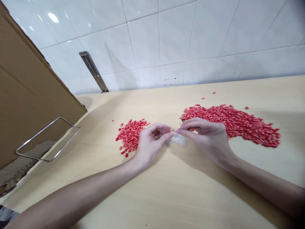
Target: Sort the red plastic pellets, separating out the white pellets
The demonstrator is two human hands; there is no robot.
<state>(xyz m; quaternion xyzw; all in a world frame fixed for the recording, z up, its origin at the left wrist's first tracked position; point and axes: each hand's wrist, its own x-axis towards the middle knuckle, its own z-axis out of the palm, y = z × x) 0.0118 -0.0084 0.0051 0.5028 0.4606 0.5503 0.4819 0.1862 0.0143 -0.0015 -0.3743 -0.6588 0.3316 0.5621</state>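
My left hand point(152, 140) is closed in a pinch, with a small red plastic piece point(168, 130) between thumb and forefinger. Facing it, fingertips a short gap apart, my right hand point(206, 136) also pinches; whatever its fingertips hold is too small to make out. Below and between the hands lies a little heap of whitish, see-through bits point(178, 139). A smaller pile of short red pieces point(130, 135) is beside my left hand, partly covered by it. The larger pile of red pieces point(247, 125) spreads behind and right of my right hand.
Everything lies on a pale wooden table point(152, 190) against a white tiled wall point(176, 38). At left stand a brown cardboard sheet point(30, 79) and a bent metal wire frame point(64, 151). A metal bar point(94, 72) leans by the wall. Stray red pieces lie near the large pile.
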